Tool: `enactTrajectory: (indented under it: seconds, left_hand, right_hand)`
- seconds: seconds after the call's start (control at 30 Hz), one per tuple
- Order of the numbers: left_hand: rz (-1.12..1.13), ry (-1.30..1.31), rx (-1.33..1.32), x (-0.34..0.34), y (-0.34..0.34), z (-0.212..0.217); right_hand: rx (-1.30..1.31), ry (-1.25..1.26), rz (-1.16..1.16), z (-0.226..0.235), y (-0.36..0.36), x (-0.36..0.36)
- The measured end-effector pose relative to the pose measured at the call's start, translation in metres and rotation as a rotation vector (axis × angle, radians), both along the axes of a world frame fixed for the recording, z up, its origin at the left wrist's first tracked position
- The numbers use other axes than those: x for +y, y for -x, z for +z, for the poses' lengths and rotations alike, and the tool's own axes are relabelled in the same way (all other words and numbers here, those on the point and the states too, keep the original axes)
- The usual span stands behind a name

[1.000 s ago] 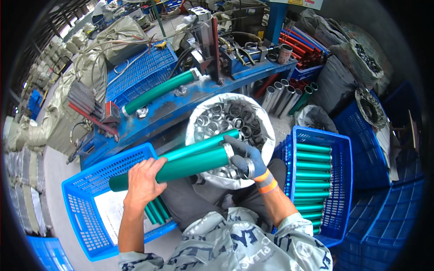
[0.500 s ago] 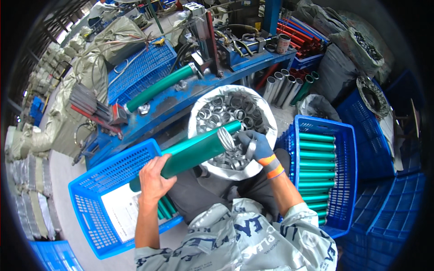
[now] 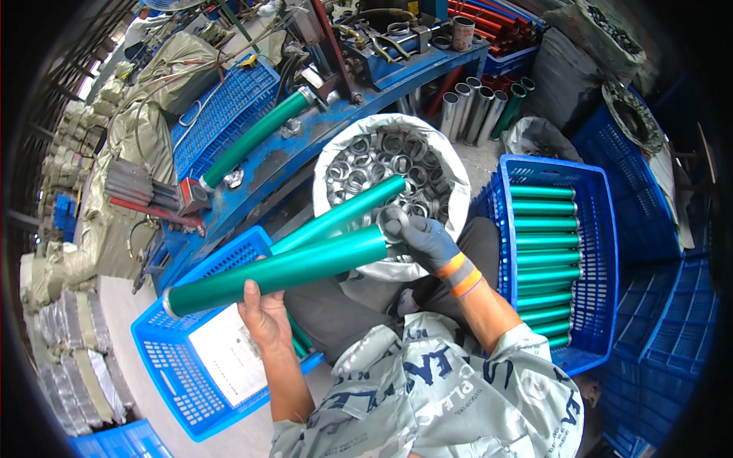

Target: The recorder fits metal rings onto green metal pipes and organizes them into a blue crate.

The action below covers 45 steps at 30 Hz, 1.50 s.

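My bare left hand (image 3: 266,317) is closed round the underside of a long green metal tube (image 3: 282,269), thumb up its near side. The tube slants up to the right and has a silver rim at its left end. My right hand (image 3: 427,240), in a dark glove with an orange and grey cuff, pinches a silver metal ring (image 3: 392,220) right at the tube's right end. Whether the ring touches the tube I cannot tell. Behind lies a second green tube (image 3: 340,214), reaching over a white sack (image 3: 456,172) full of silver rings (image 3: 393,162).
At the right stands a blue crate (image 3: 599,252) with several green tubes stacked in it. On the left a blue basket (image 3: 164,366) holds a paper sheet (image 3: 227,355) and more tubes. Beyond runs a blue workbench (image 3: 305,141) bearing a clamped green tube (image 3: 256,137). Silver tubes (image 3: 466,114) stand behind the sack.
The held tube has swung to a flatter slant, and its silver-rimmed left end now shows. My right hand has brought a ring up to the tube's right end. The whole view has shifted slightly.
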<state>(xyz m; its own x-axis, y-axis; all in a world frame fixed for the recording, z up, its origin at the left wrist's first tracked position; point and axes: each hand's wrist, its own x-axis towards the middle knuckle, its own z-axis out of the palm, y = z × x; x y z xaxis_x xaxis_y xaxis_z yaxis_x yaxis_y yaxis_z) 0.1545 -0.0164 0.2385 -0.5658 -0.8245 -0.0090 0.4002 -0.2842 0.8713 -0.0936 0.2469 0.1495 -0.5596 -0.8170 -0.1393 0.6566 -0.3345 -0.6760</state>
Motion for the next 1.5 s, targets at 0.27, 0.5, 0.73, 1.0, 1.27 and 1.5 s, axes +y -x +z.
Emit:
enactTrajectory:
  seconds: [0.27, 0.5, 0.73, 1.0, 1.27, 1.5]
  left_hand:
    - [0.052, -0.157, 0.068, 0.005, 0.001, -0.011]
    - [0.045, -0.135, 0.045, -0.001, -0.005, -0.025]
    - [0.036, -0.078, -0.001, -0.009, -0.003, -0.034]
    - [0.034, -0.243, 0.164, -0.039, -0.005, -0.053]
    - [0.075, -0.325, 0.253, -0.059, -0.007, -0.046]
    - [0.119, -0.28, 0.236, -0.102, -0.015, -0.055]
  right_hand:
    - [0.374, 0.033, -0.043, 0.028, -0.003, -0.012]
    - [0.164, 0.113, -0.027, 0.029, -0.006, -0.03]
    - [0.314, -0.129, 0.013, 0.034, -0.003, -0.039]
    - [0.364, -0.142, 0.222, 0.082, 0.018, -0.059]
    - [0.584, -0.109, 0.154, 0.098, 0.04, -0.1]
    - [0.647, -0.217, 0.224, 0.094, 0.038, -0.172]
